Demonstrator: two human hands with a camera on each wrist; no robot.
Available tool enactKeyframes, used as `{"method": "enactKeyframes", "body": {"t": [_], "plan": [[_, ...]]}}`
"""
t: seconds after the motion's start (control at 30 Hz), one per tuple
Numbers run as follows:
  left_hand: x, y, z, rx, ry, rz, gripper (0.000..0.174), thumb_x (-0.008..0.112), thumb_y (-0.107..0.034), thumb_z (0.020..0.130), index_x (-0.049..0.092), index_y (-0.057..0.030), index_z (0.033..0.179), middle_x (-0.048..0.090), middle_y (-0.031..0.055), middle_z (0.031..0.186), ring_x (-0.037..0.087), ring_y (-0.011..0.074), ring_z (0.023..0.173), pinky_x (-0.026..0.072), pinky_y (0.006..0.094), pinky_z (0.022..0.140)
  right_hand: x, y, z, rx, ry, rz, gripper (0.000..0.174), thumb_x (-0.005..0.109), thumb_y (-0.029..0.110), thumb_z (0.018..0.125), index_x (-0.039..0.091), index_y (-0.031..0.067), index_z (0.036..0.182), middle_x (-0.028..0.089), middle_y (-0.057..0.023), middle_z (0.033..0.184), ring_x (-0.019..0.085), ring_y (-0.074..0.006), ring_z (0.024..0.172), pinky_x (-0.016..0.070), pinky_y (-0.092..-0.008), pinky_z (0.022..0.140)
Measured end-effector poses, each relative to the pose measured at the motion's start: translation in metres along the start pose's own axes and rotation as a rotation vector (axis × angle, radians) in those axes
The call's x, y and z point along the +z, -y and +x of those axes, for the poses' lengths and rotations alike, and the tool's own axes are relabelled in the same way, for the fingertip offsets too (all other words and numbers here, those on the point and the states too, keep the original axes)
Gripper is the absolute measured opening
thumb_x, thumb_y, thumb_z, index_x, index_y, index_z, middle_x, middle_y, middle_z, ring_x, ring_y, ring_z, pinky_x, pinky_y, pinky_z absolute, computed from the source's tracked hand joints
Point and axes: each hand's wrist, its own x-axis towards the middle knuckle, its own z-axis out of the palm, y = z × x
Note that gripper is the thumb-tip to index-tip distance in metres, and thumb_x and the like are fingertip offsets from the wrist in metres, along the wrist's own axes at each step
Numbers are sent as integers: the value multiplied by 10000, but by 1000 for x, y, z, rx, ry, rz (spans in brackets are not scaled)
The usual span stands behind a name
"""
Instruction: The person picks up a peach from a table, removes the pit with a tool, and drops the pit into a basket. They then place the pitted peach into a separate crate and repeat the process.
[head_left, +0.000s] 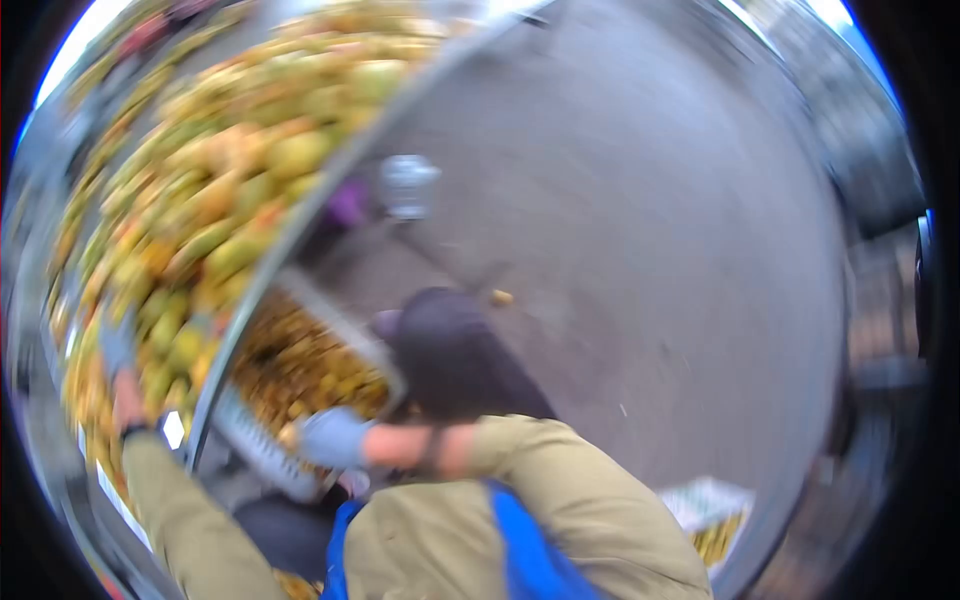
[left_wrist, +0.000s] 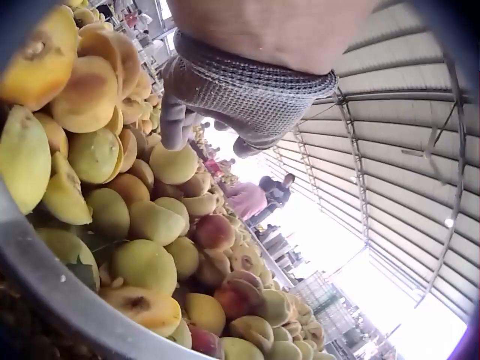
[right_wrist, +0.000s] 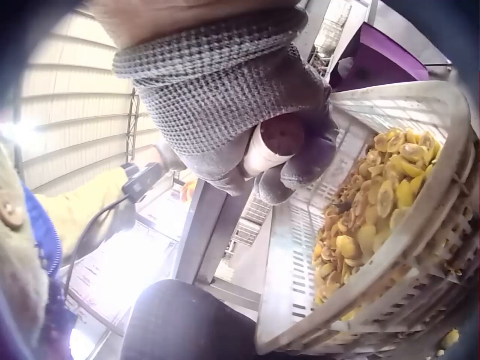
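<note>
Over the heaped fruit (left_wrist: 142,225) at lower left, the left hand (left_wrist: 240,97) is hovering loose-fingered — a nudge may be starting a slide; the right hand (right_wrist: 225,112) is gripping a tool handle (right_wrist: 270,144) above the crate (right_wrist: 289,255).

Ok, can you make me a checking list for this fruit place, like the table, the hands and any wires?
Surface: metal trough rim, with the trough heaped full.
Job's things: whole yellow-green fruits in the trough; white slotted crate holding cut fruit pieces.
Clutter: fruit scrap on the floor; purple object behind the crate.
Grips: left hand, gloved, fingers loose over the fruits, contact unclear; right hand, gloved, grips a pale handle by the crate's edge.
Cables: black cable runs from a device on the left wrist.
Surroundings: grey floor, corrugated roof, people far off.
</note>
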Motion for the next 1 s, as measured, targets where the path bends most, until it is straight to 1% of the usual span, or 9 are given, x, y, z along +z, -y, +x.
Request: {"method": "enactKeyframes", "body": {"t": [0.07,0.23,0.37,0.43,0.5,0.63,0.8,0.97,1.0], "plan": [[25,7,23,79,35,124,550,583,-210,850,400,-37,1339,451,176,1333,463,293,1184,365,341,999,15,-8,-3,125,-106,162,212,530,174,772,576,2,886,632,-182,754,638,-341,709,494,-429,605],[11,4,12,108,-1,136,502,626,-203,829,448,-31,1265,493,167,1253,468,302,1149,358,363,979,3,2,0,156,-60,343,284,536,262,821,547,-1,928,640,-188,807,634,-359,756,486,-439,636],[-54,-83,-58,-237,100,-805,485,630,-126,834,429,-79,1273,528,86,1168,546,175,1004,457,279,823,20,1,5,143,-179,428,325,515,308,843,550,-9,906,627,-219,821,619,-382,749,475,-451,665],[-69,-101,-101,-151,69,-1074,475,618,-115,848,417,-106,1278,551,68,1135,571,153,963,473,246,773,20,1,8,176,-217,549,365,509,337,844,564,-22,881,613,-253,834,598,-414,747,463,-457,687],[-72,-96,-146,-206,145,-1382,430,595,-103,864,432,-108,1262,569,82,1114,598,193,928,483,260,789,33,-4,13,165,-400,614,366,514,340,866,568,-23,870,627,-207,785,620,-334,676,476,-423,611],[-93,-201,-232,-376,216,-2138,342,577,-93,873,482,-109,1201,578,106,1083,603,252,889,516,295,703,-16,28,-5,400,-203,1109,306,508,333,916,568,37,869,556,-22,667,519,-90,536,415,-289,431],[-69,-237,-270,-193,-112,-2124,589,656,8,715,441,-149,1241,553,83,1075,579,219,909,536,307,659,-30,37,-7,304,-295,1259,203,464,291,949,536,101,941,481,11,611,423,-81,436,360,-256,375],[-59,-228,-290,-312,-86,-2205,440,643,-13,750,512,-43,1168,588,100,1032,594,228,939,518,328,749,-67,87,-25,204,-172,978,317,470,330,953,529,21,993,486,-15,590,491,-98,464,393,-239,410],[-55,-224,-294,-222,-235,-1852,419,631,-22,768,511,-38,1169,589,105,1035,593,228,945,510,336,764,-62,85,-24,124,-157,951,368,486,375,940,524,15,1000,490,-21,587,496,-95,469,396,-240,402]]}}
